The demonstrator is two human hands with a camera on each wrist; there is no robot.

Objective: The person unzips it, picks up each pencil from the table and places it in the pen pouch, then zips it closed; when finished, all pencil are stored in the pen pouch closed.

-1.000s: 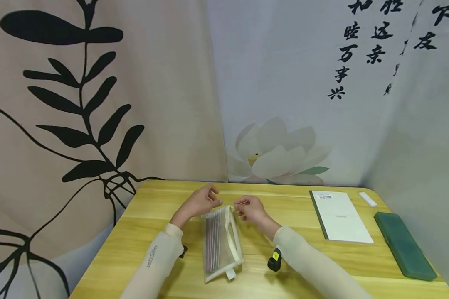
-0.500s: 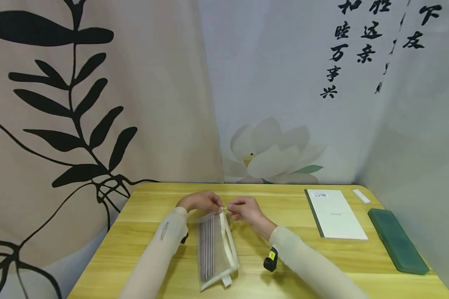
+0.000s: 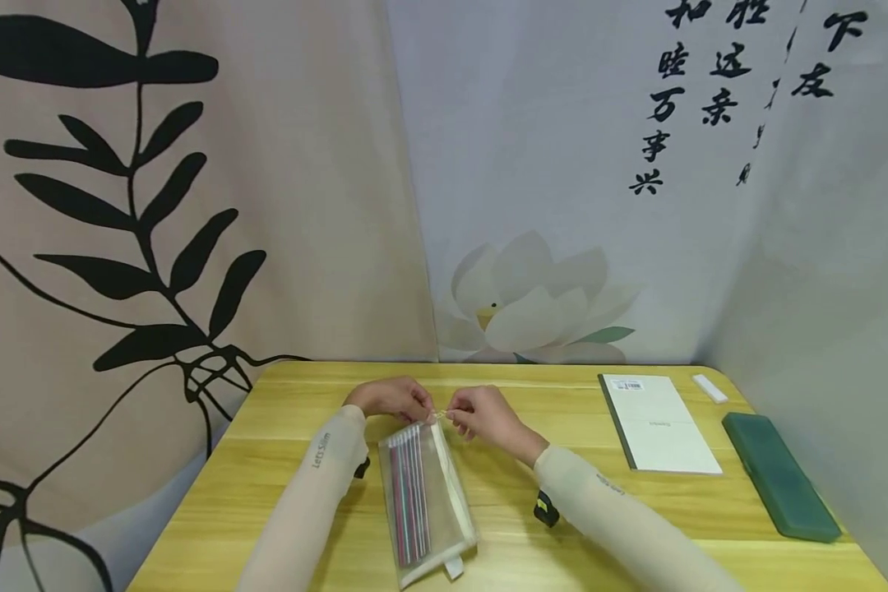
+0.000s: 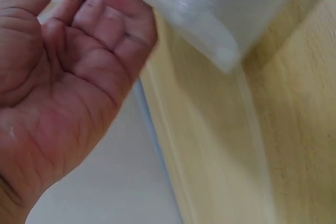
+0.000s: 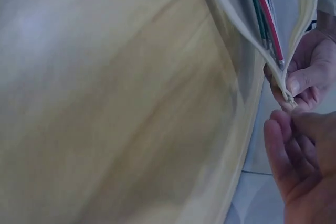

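Observation:
A translucent mesh zip pouch [image 3: 446, 485] with a cream zipper edge slants across the front of the table. Several striped pens or pencils [image 3: 409, 501] lie along its left side. My left hand [image 3: 395, 398] pinches the pouch's far top corner, at the zipper's end. Just right of it, my right hand [image 3: 488, 418] pinches the zipper pull between thumb and forefinger. In the right wrist view the zipper's two cream edges [image 5: 236, 20] spread apart above the fingers, and a red pencil [image 5: 268, 19] shows between them. The left wrist view shows the left palm [image 4: 68, 77] beside the pouch's mesh.
To the right on the wooden table [image 3: 562, 526] lies a white notebook [image 3: 662, 423] with a dark spine. A small white bar [image 3: 710, 388] sits behind a green case [image 3: 780, 477] near the right edge. A printed curtain [image 3: 326, 205] hangs behind the table.
My left hand has come down onto the pouch's top corner and now pinches it. The right hand stays at the zipper end. The pouch's gaping opening looks narrower, and the head view has shifted slightly.

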